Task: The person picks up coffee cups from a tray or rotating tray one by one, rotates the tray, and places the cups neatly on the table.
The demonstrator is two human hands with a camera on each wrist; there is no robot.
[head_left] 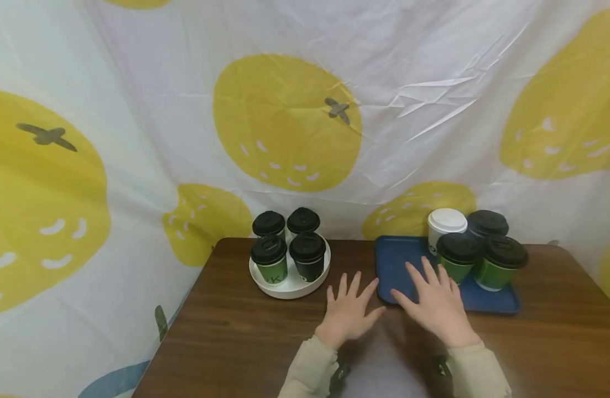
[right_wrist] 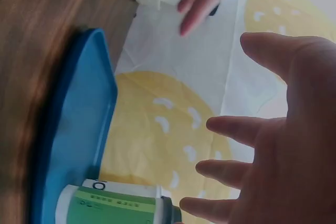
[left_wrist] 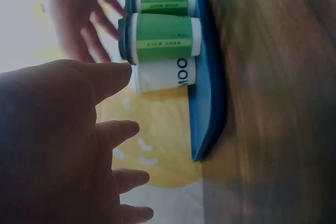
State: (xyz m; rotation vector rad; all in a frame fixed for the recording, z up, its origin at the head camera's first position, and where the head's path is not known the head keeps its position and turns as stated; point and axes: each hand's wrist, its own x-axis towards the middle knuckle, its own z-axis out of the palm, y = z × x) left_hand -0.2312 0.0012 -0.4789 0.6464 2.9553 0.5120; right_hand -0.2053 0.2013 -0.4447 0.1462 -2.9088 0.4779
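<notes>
In the head view my left hand point(head_left: 348, 314) is held out with spread fingers, between a round white tray point(head_left: 291, 293) and a blue tray point(head_left: 394, 271). My right hand point(head_left: 436, 303) also has its fingers spread, over the near side of the blue tray and close to a green cup with a black lid point(head_left: 456, 257). Neither hand holds anything. On the blue tray stand a second green cup point(head_left: 500, 265), a white-lidded cup point(head_left: 446, 224) and a dark-lidded cup point(head_left: 488, 223). Several black-lidded cups point(head_left: 269, 251) stand upright on the white tray.
Both trays lie on a brown wooden table point(head_left: 225, 331) along its back edge. Behind it hangs a white cloth point(head_left: 409, 66) printed with large yellow fruit. Bare blue surface shows at the left part of the blue tray.
</notes>
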